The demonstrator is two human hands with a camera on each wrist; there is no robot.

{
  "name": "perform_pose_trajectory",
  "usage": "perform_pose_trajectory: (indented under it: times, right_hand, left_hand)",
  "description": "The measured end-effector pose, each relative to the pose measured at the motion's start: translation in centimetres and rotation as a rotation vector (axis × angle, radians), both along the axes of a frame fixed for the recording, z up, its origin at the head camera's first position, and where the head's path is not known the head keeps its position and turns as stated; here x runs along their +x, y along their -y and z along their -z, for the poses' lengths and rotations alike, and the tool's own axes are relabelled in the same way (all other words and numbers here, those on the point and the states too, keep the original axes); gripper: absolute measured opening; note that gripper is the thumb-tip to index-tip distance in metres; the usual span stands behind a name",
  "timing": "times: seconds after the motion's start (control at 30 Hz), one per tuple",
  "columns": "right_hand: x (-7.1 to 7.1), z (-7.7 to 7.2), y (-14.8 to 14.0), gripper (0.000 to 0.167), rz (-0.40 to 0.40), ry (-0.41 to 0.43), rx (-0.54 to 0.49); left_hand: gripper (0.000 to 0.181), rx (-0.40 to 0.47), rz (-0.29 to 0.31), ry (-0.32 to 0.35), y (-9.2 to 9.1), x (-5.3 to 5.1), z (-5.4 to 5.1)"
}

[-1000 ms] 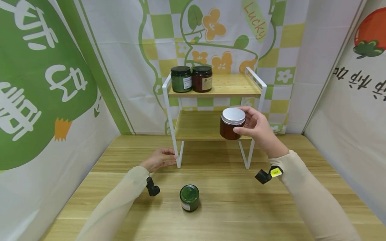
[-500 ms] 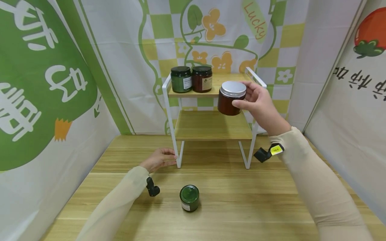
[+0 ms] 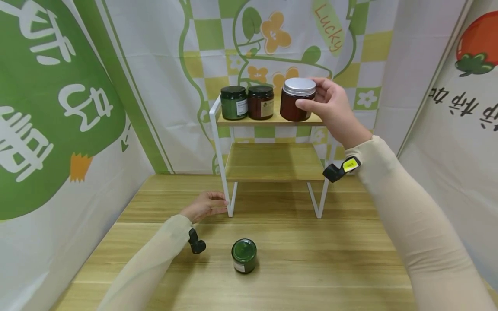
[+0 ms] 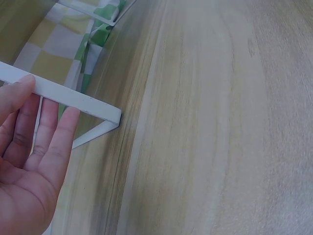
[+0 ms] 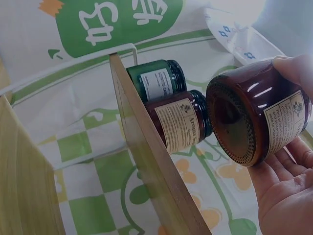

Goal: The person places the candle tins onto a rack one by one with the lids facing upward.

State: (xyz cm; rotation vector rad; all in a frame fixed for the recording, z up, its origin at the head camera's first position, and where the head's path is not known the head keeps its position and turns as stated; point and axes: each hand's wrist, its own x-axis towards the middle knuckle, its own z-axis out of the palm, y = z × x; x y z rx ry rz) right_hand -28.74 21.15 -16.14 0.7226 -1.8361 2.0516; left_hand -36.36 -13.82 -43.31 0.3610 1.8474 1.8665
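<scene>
There are four jars point(image 3: 234, 106) point(image 3: 255, 105) point(image 3: 289, 108) point(image 3: 244, 258), two hands point(image 3: 205, 206) point(image 3: 335, 111), one rack point(image 3: 272, 162).

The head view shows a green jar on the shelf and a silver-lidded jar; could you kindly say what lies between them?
In the head view, a black-lidded brown jar stands between the green jar and the silver-lidded jar.

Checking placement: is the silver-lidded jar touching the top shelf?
Apart: the right wrist view shows the silver-lidded jar, underside exposed, clear of the top shelf.
</scene>
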Motion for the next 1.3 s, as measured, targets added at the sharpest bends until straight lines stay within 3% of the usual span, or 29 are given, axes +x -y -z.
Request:
perform_pose_trajectory:
  times: [0.37,0.67,1.07,1.3]
  right_hand:
    - [-1.8,-0.3,-0.3,0.047,0.096,0.069,0.021]
    - [-2.4,-0.6,0.0,0.054,0.119,0.112,0.057]
    - [-3.3,-1.1,0.4,0.045,0.140,0.157,0.063]
    - [-3.9,-1.0,0.4,0.048,0.164,0.194,0.045]
  left_hand:
    - [0.011,0.004,0.008,-0.001,-0.1,0.1,-0.1]
    - [0.013,0.005,-0.005,-0.001,-0.2,0.0,0.0]
    - [0.012,0.010,0.004,-0.004,-0.1,0.1,0.0]
    - [0.013,0.016,0.021,-0.014,0.0,0.2,-0.1]
